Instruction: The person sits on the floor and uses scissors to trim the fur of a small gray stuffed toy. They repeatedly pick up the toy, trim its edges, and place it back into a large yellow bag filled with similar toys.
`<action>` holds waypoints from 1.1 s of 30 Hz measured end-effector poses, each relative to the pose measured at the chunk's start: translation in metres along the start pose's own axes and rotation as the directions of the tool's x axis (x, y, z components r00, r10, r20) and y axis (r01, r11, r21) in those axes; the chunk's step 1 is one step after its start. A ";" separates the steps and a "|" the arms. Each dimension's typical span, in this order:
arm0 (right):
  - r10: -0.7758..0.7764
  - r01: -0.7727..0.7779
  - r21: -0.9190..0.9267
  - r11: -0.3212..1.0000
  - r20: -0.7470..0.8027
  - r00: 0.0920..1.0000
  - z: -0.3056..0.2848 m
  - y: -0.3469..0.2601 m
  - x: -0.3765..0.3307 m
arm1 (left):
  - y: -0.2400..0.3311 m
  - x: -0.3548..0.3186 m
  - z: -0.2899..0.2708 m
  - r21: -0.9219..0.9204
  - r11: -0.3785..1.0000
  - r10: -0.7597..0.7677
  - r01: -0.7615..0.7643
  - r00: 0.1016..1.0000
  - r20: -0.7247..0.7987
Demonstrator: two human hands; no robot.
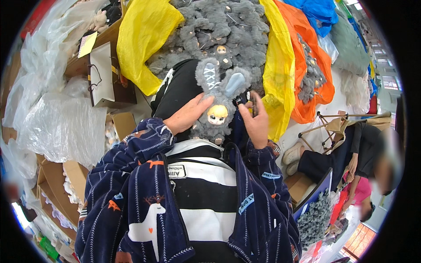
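Observation:
A grey furry plush doll (pixel 218 127) with long rabbit ears lies in my lap, its small blond-fringed face turned up. White lacing criss-crosses one ear (pixel 209 76); the other ear (pixel 236 83) has a pale blue lining. My left hand (pixel 189 114) grips the doll at the left side of its head, thumb on the fur. Beside its right side, my right hand (pixel 256 120) is closed round a small dark object (pixel 254 104), partly hidden by the fingers, whose kind I cannot make out.
A large yellow bag (pixel 278 70) ahead of me is full of similar grey plush dolls (pixel 210 30). An orange bag (pixel 293 48) with more stands to its right. Cartons (pixel 57 188) and clear plastic sheeting (pixel 66 127) lie at left. Seated people (pixel 364 149) are at right.

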State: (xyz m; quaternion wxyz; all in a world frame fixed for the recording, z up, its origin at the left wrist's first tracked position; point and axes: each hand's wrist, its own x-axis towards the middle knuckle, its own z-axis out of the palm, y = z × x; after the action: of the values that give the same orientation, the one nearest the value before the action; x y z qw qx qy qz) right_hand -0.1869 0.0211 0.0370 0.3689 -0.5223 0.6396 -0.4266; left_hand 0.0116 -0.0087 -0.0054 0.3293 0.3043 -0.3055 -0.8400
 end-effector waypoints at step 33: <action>-0.163 0.258 -0.257 0.932 0.339 0.927 -0.002 0.019 -0.033 | -0.016 0.002 0.001 0.574 0.806 0.227 -0.145 0.971 -0.074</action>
State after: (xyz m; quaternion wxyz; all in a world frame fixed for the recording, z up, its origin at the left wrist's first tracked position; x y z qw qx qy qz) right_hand -0.1894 0.0560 0.0211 0.3344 -0.6987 0.5694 -0.2753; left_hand 0.0036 -0.0004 -0.0170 0.3259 0.4141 -0.5450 -0.6522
